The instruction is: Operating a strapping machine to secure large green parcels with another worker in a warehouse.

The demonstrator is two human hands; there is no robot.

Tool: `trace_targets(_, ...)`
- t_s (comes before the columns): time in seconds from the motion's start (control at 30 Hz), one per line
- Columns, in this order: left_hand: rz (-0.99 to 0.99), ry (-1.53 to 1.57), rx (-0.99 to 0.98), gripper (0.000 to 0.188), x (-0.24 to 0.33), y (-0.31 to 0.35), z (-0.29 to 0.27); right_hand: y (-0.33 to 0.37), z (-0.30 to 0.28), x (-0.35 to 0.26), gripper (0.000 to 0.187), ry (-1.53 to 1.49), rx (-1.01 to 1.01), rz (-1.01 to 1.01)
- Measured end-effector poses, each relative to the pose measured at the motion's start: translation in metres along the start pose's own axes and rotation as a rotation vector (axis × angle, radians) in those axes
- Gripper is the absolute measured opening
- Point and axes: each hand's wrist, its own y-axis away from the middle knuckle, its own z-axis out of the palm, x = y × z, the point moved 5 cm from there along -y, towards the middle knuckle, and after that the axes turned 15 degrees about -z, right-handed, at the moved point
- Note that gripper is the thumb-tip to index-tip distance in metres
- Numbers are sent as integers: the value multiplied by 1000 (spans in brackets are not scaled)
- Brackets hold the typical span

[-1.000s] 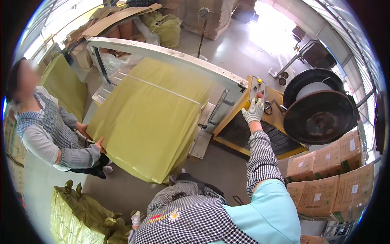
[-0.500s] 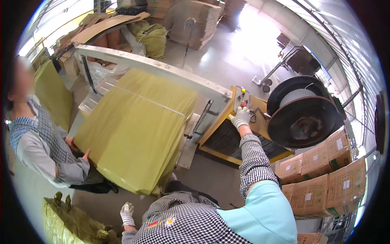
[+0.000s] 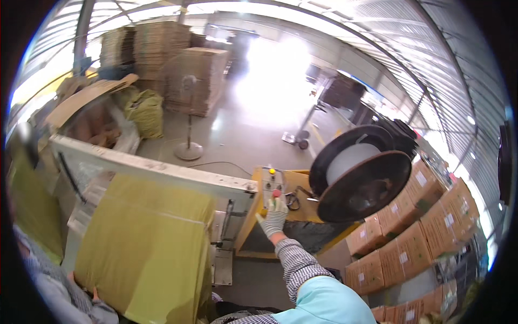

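Observation:
My right hand point(image 3: 274, 217), in a striped white glove, reaches to the control panel point(image 3: 266, 184) on the yellow-framed strapping machine point(image 3: 245, 237). Its fingers are stretched out, the tips at the red button point(image 3: 277, 193), and the thumb stands apart. Whether the button is pressed in cannot be seen. Above it on the panel is a yellow knob point(image 3: 272, 171). A large package in yellow-green woven wrap point(image 3: 145, 243) sits under the machine's white arch bar point(image 3: 151, 164), with a white strap point(image 3: 181, 217) across its top. My left hand is out of view.
A co-worker's hand point(image 3: 93, 296) touches the package at the lower left. Beside the panel stands a big black reel point(image 3: 367, 186) of pale strapping. Cartons point(image 3: 399, 243) are stacked at right. Ahead are a pedestal fan point(image 3: 189, 148), a hand truck point(image 3: 305, 127) and cardboard stacks point(image 3: 197, 81).
The view has tipped up and turned right, so things sit further left. My left hand has gone out of view. My right hand stays at the red button.

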Motion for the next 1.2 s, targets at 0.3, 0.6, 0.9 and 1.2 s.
trace_targets(0.3,168,-500,98,35,86,22,33,2,31,21,76,-5,80,-73)
trace_targets(0.6,-11,-504,-41,38,130,5,68,-3,37,21,77,27,91,-60)
trace_targets(0.9,-190,18,-374,43,194,-3,137,-3,44,10,78,14,111,-48)
trace_targets(1.2,-267,400,-585,48,188,-105,185,-16,34,17,66,130,103,-76)
